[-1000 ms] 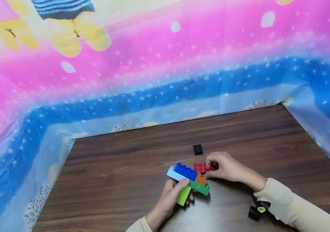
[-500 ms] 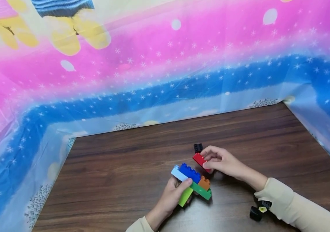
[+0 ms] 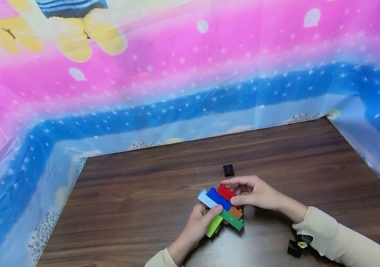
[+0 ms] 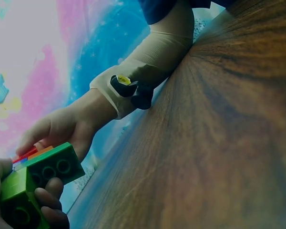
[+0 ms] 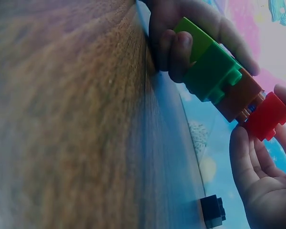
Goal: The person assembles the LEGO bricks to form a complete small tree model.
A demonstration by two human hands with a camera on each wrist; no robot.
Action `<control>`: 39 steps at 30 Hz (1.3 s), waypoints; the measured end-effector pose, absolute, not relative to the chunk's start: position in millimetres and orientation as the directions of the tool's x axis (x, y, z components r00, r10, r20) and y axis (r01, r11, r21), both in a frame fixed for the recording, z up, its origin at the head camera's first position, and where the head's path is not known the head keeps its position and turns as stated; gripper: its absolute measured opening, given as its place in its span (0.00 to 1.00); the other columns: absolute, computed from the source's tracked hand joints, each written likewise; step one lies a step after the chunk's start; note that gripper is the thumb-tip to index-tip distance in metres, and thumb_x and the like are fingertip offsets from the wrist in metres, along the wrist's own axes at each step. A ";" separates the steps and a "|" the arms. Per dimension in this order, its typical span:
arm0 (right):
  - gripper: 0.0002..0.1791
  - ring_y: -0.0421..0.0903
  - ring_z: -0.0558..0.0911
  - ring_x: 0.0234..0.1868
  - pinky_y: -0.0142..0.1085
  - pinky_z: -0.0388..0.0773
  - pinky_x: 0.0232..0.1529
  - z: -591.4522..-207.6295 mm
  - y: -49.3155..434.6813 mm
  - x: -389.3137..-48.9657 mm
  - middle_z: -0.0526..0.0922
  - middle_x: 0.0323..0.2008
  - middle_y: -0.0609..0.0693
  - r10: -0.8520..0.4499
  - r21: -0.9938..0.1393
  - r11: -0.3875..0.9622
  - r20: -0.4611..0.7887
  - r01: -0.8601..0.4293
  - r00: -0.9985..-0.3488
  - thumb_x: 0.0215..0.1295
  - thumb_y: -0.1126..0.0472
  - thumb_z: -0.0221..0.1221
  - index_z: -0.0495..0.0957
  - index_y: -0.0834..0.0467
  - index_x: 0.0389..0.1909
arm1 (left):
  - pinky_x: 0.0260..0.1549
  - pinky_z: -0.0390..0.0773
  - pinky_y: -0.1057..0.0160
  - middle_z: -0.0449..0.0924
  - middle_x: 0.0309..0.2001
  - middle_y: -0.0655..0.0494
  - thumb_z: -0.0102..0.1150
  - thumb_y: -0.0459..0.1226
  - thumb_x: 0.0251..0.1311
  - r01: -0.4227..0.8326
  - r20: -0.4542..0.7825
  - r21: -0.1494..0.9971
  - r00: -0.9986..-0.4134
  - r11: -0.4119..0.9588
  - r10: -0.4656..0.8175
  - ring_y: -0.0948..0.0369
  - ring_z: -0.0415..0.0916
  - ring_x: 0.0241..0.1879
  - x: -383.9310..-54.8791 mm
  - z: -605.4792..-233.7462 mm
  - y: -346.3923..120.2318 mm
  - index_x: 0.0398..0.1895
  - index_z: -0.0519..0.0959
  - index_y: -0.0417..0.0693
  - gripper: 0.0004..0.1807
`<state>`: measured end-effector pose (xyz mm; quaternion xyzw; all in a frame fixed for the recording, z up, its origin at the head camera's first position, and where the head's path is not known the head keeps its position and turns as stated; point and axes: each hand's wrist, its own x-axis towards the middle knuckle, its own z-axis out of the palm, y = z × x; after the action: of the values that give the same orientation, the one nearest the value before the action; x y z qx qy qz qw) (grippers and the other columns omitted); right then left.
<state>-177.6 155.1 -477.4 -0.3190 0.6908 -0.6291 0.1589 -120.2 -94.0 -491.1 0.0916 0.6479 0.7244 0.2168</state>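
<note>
My left hand (image 3: 194, 224) grips a stack of toy building bricks, its thumb across the front. The stack has a lime green brick (image 3: 214, 226) below, a green brick (image 3: 232, 220) and a light blue brick (image 3: 207, 200) over it, then a blue brick (image 3: 218, 199) and an orange brick (image 3: 235, 213). My right hand (image 3: 260, 193) pinches a red brick (image 3: 225, 192) at the top of the stack. In the right wrist view the red brick (image 5: 267, 117) sits right at the orange brick's studs. From the left wrist, the lime brick (image 4: 16, 185) and the green brick's hollow underside show.
A small black brick (image 3: 228, 170) lies on the dark wooden table (image 3: 143, 193) beyond my hands. A black device (image 3: 298, 246) is strapped at the right wrist. A printed pink and blue cloth (image 3: 176, 85) hangs along the table's back and sides.
My right hand has lifted the red brick off the table, turned it and brought it left onto the stack. My left hand has moved slightly right with the stack.
</note>
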 end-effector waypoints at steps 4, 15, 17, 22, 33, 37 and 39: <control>0.26 0.45 0.85 0.41 0.37 0.88 0.39 -476.2 156.9 -177.7 0.86 0.49 0.63 -0.639 -0.968 0.004 0.192 -0.253 -0.745 0.70 0.68 0.68 0.76 0.70 0.66 | 0.21 0.78 0.69 0.86 0.34 0.44 0.57 0.42 0.78 -0.187 -0.138 0.980 -0.893 -0.073 0.428 0.63 0.75 0.21 -119.8 -491.1 -93.2 0.65 0.72 0.29 0.25; 0.25 0.45 0.87 0.39 0.41 0.89 0.37 -478.7 157.0 -174.0 0.85 0.55 0.66 -0.654 -0.958 0.027 0.200 -0.287 -0.730 0.71 0.66 0.67 0.77 0.69 0.67 | 0.21 0.78 0.69 0.87 0.34 0.44 0.56 0.42 0.79 -0.204 -0.154 0.976 -0.892 -0.075 0.425 0.63 0.75 0.20 -116.1 -492.5 -93.0 0.67 0.71 0.30 0.25; 0.25 0.45 0.87 0.39 0.41 0.89 0.37 -480.4 156.8 -172.4 0.85 0.54 0.65 -0.652 -0.954 0.027 0.209 -0.298 -0.729 0.72 0.67 0.67 0.77 0.69 0.67 | 0.21 0.78 0.69 0.87 0.34 0.44 0.56 0.42 0.80 -0.207 -0.158 0.976 -0.891 -0.071 0.427 0.63 0.75 0.20 -115.4 -493.1 -93.0 0.68 0.70 0.30 0.26; 0.24 0.43 0.84 0.35 0.38 0.87 0.33 -479.0 155.3 -172.5 0.87 0.45 0.55 -0.624 -0.922 0.047 0.274 -0.385 -0.732 0.70 0.68 0.68 0.79 0.66 0.66 | 0.20 0.77 0.69 0.87 0.32 0.45 0.56 0.42 0.79 -0.195 -0.149 0.978 -0.901 -0.073 0.407 0.63 0.74 0.20 -118.1 -493.9 -92.1 0.64 0.73 0.31 0.23; 0.24 0.42 0.85 0.37 0.40 0.88 0.35 -476.5 155.9 -175.1 0.87 0.51 0.61 -0.677 -0.931 0.051 0.235 -0.362 -0.698 0.76 0.67 0.62 0.75 0.68 0.70 | 0.20 0.78 0.69 0.86 0.33 0.45 0.56 0.42 0.80 -0.195 -0.153 0.979 -0.901 -0.065 0.405 0.63 0.75 0.20 -118.5 -492.0 -93.5 0.65 0.72 0.31 0.24; 0.24 0.41 0.81 0.34 0.36 0.85 0.31 -474.9 154.4 -173.0 0.86 0.43 0.53 -0.668 -0.914 0.080 0.247 -0.399 -0.702 0.76 0.67 0.62 0.76 0.65 0.70 | 0.20 0.78 0.69 0.86 0.33 0.44 0.56 0.42 0.80 -0.189 -0.148 0.980 -0.904 -0.065 0.402 0.63 0.75 0.20 -119.3 -492.3 -94.1 0.65 0.72 0.30 0.23; 0.24 0.40 0.80 0.33 0.35 0.83 0.29 -474.5 153.5 -172.0 0.85 0.42 0.51 -0.662 -0.907 0.092 0.253 -0.411 -0.706 0.76 0.66 0.63 0.76 0.64 0.70 | 0.20 0.78 0.69 0.86 0.33 0.44 0.56 0.42 0.80 -0.191 -0.152 0.980 -0.905 -0.060 0.398 0.63 0.75 0.20 -119.3 -492.3 -94.3 0.65 0.72 0.30 0.24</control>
<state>-172.0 153.5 -474.5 -0.3670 0.7304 -0.5652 0.1110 -119.3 -94.3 -492.3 0.0791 0.6547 0.7237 0.2035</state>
